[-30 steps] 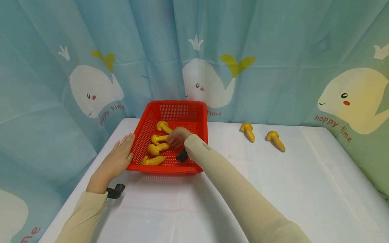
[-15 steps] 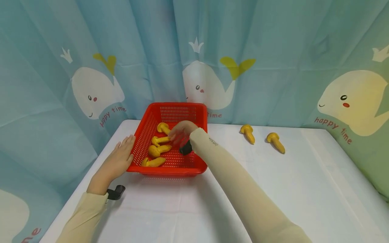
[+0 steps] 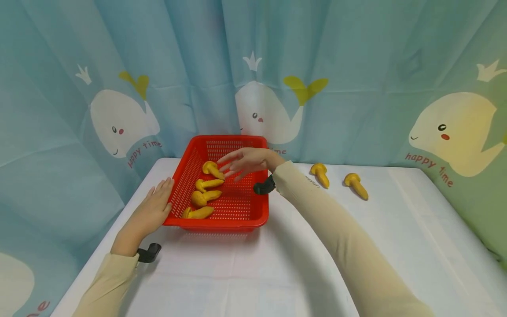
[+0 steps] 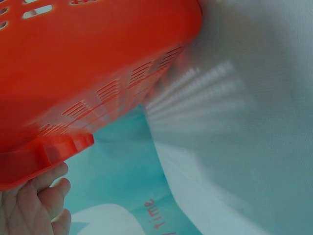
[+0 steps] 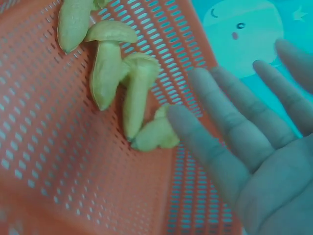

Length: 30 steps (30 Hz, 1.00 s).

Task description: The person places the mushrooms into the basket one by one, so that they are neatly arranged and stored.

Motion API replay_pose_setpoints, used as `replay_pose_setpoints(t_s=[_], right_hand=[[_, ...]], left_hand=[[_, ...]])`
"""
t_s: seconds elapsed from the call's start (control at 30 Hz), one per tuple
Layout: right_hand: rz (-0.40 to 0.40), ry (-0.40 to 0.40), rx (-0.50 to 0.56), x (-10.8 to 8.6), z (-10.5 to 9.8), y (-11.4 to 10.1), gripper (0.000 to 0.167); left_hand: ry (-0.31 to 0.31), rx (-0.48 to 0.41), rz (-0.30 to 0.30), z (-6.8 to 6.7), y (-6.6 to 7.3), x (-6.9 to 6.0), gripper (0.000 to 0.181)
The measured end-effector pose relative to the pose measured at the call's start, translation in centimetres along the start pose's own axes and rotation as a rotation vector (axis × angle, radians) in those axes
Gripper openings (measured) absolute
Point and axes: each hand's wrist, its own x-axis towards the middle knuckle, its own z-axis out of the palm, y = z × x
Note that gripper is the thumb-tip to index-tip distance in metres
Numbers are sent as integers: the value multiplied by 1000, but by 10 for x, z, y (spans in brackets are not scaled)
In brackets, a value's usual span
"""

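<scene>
Several yellow mushrooms lie along the left side of a red slotted basket; the front mushroom and the rear mushroom both rest inside it. My right hand hovers over the basket's back part with fingers spread, holding nothing. In the right wrist view its palm and fingers appear beside the mushrooms. My left hand lies along the basket's left rim, fingers straight. In the left wrist view that hand touches the rim from outside.
Two more mushrooms lie on the white table right of the basket: a nearer-left mushroom and a farther-right mushroom. A blue curtain with whale prints hangs behind the table. Each wrist carries a black strap mount.
My right hand has risen from among the mushrooms, shifted right and spread its fingers. All the mushrooms in the basket are more visible. The left hand stays at the rim.
</scene>
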Motion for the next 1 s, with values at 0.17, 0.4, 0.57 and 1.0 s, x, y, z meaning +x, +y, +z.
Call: replay_pose_setpoints(t_s=[0.17, 0.4, 0.57, 1.0], right_hand=[[-104, -32, -73, -29, -9, 0, 49], [-118, 35, -123, -77, -26, 6, 49], [-98, 113, -114, -118, -45, 16, 51], [-175, 147, -34, -216, -93, 70, 41]], left_hand=[[-4, 6, 9, 0, -1, 0, 69], [-1, 9, 12, 1, -2, -1, 68], [-3, 13, 11, 1, -2, -1, 68], [-14, 11, 14, -1, -1, 0, 70]])
